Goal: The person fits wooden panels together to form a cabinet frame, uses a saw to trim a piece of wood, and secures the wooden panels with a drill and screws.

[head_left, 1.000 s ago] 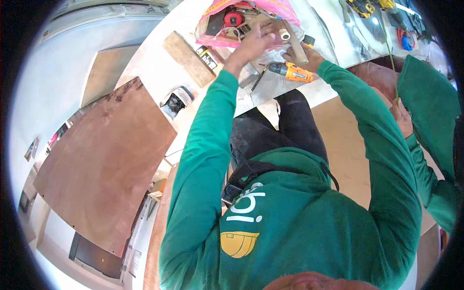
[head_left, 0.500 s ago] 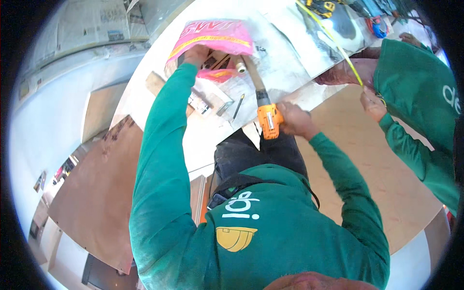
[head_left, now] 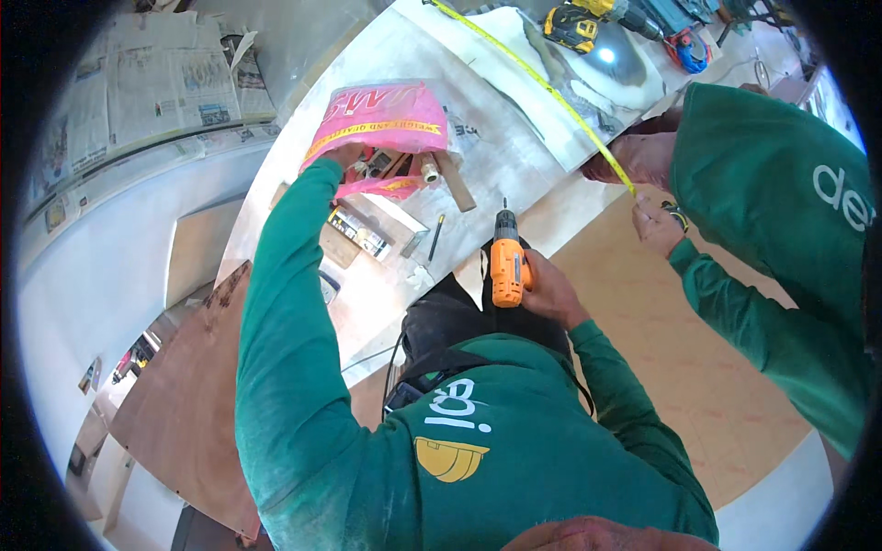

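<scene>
Works at a pale table [head_left: 501, 156], close to a near edge running slantwise up to the right, with black-trousered legs [head_left: 450, 317] just below it. Has a brown wood sheet [head_left: 193, 395] beyond the left sleeve [head_left: 303, 275] and a wide tan panel [head_left: 680, 367] beyond the right sleeve [head_left: 634, 395]. Finds the most open room on the bare stretch of tabletop between a pink plastic bag [head_left: 381, 115] and a yellow measuring tape [head_left: 551, 96], drawn out at a slant to a co-worker's hand [head_left: 657, 228]. Has tighter room between bag and near edge, shared by a pencil [head_left: 436, 237], a white-and-black bottle [head_left: 366, 235] and a wood block [head_left: 338, 250] beside it. Grips an orange drill [head_left: 506, 266] in the right hand [head_left: 551, 289], closing the fingers about the handle, partly hidden by the tool; points its bit away from the body toward the tabletop, apart from the bag. Reaches the left hand [head_left: 345, 154] into the mouth of the bag, at the left side of the opening, out of sight past the wrist; cannot tell, from this angle, the spread of those fingers or any hold on the contents. Shows, at that same mouth, a pale cylindrical fitting [head_left: 429, 167] and a flat wooden strip [head_left: 455, 182], jutting out toward the near edge. Has a yellow-and-black power tool [head_left: 571, 28] well apart from both hands, on the far right side of the tape.
</scene>
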`<state>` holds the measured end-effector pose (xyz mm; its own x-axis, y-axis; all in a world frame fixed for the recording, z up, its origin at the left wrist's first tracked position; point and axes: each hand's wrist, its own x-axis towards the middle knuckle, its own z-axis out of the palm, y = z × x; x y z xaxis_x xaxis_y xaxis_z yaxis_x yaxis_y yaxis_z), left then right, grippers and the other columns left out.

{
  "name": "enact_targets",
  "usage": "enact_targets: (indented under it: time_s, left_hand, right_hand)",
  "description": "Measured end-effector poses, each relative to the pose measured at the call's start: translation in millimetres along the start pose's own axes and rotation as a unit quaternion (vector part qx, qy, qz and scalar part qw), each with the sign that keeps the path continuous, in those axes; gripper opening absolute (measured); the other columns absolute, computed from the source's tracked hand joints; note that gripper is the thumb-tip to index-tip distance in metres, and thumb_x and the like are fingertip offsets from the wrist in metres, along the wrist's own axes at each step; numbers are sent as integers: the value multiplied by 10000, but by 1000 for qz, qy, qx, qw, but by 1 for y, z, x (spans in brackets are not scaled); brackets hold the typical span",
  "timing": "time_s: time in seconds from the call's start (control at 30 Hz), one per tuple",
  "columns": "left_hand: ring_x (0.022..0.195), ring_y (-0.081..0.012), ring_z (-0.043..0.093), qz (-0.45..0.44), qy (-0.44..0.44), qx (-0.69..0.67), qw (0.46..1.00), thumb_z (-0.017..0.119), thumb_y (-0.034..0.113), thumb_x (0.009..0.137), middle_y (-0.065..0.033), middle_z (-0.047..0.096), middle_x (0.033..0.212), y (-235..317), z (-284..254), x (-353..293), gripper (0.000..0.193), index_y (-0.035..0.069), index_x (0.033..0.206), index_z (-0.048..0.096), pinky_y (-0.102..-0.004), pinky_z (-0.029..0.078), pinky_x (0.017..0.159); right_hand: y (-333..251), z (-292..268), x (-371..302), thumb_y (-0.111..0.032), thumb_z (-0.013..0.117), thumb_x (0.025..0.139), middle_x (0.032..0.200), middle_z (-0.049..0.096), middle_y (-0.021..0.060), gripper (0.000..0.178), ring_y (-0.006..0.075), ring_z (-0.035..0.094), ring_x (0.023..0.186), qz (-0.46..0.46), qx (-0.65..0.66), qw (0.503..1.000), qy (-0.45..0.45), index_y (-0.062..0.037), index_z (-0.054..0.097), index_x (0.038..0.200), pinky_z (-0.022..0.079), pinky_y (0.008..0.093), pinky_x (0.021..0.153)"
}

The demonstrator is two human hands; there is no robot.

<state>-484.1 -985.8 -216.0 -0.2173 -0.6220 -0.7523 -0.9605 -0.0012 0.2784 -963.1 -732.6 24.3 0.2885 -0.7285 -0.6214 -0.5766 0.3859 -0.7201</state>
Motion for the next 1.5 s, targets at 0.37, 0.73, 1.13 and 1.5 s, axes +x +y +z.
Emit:
enact_targets:
  time_s: [0.37,0.73,1.13,1.5]
  left_hand:
    - [803,-313,739,-16,-20,-135,991,557,378,978,-155,748,1075,-22,-3,17,397,84,1209,691,-474,597,736]
    - [844,-321,732,-3,-27,-137,990,561,374,977,-164,743,1092,-13,-11,6,394,86,1210,693,-476,588,767]
    - [889,-330,725,14,-21,-150,988,565,370,975,-174,737,1112,-6,-15,0,391,88,1211,695,-478,578,802]
    - [930,-338,718,30,-14,-155,987,568,367,973,-184,732,1129,6,-16,0,388,90,1212,697,-480,568,834]
  right_hand:
    - [6,20,-20,-269,767,844,1147,669,226,563,409,659,1087,13,32,999,-26,-30,537,1299,531,453,909]
    - [-4,25,-25,-269,755,851,1174,663,241,568,426,652,1093,38,25,999,-26,-30,536,1318,530,472,918]
    - [2,23,-24,-263,747,855,1147,667,229,548,422,657,1076,60,5,997,-39,-34,540,1308,532,463,896]
    - [3,31,-37,-279,767,856,1179,673,213,561,387,661,1111,44,18,999,-22,-51,546,1319,523,436,941]
